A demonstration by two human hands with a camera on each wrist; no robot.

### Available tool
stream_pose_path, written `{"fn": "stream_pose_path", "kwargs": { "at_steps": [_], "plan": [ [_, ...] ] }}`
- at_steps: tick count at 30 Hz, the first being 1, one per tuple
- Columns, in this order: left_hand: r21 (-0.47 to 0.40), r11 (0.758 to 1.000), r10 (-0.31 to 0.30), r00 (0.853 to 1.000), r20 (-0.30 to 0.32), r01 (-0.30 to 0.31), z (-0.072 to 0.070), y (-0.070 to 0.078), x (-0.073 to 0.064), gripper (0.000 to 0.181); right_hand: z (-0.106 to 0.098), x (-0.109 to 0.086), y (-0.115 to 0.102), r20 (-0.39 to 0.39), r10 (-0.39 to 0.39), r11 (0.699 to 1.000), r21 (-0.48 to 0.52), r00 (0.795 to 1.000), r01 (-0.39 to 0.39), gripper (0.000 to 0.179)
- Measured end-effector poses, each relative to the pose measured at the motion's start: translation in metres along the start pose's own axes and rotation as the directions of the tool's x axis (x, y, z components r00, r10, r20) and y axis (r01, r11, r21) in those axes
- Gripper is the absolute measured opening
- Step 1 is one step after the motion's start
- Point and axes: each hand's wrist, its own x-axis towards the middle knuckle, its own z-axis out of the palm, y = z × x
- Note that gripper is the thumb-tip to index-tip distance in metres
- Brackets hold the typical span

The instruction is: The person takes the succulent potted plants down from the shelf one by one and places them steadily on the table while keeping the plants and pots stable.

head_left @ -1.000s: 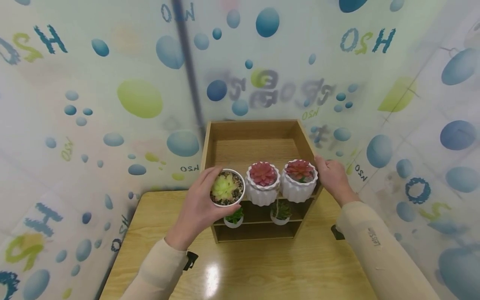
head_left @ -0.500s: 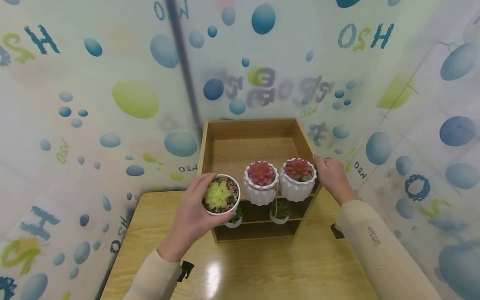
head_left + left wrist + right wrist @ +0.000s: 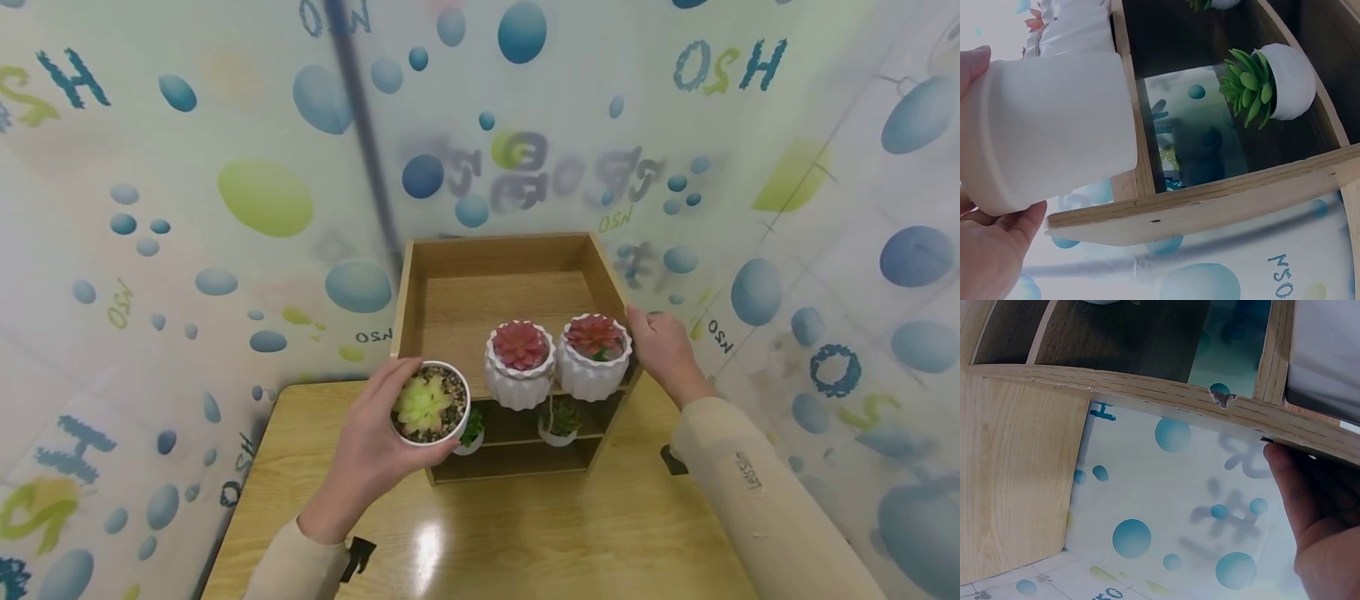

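Observation:
My left hand [image 3: 375, 437] grips a white pot [image 3: 1060, 125] around its side, thumb on the near side. Gravel and a pale green succulent [image 3: 424, 406] fill its top. The pot is in front of the left part of a small wooden shelf [image 3: 495, 292]; whether its base touches the shelf cannot be told. My right hand [image 3: 667, 350] holds the shelf's right side panel, with part of its fingers in shadow in the right wrist view. Two fluted white pots with red succulents, a left one [image 3: 519, 379] and a right one [image 3: 592, 375], stand side by side on the top tier.
Below, the shelf's middle tier holds a small green potted plant [image 3: 1291, 81] on the left and another potted plant [image 3: 559, 421] on the right. The shelf stands on a wooden table [image 3: 480, 542], close to a wall [image 3: 495, 92] covered with printed bubbles.
My left hand has moved left and toward me with the pot, away from the red succulents. My right hand stays at the shelf's side. The view has shifted slightly.

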Motion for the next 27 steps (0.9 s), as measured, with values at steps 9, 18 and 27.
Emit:
{"fn": "stream_pose_path", "kwargs": {
  "at_steps": [9,18,27],
  "plan": [
    [0.001,1.0,0.007,1.0,-0.001,-0.007,-0.001,-0.002,-0.01,0.101,-0.001,0.0,-0.002,-0.003,0.01,1.0,0.009,1.0,-0.01,0.061],
    [0.007,1.0,-0.001,1.0,-0.002,0.001,-0.001,-0.009,-0.02,0.101,0.0,-0.001,-0.002,-0.002,0.019,1.0,0.02,1.0,-0.019,0.061],
    [0.019,1.0,-0.006,1.0,-0.004,0.006,0.001,-0.015,-0.03,0.103,0.0,-0.001,-0.001,0.007,0.018,0.999,0.034,1.0,-0.018,0.062]
  ]
}}
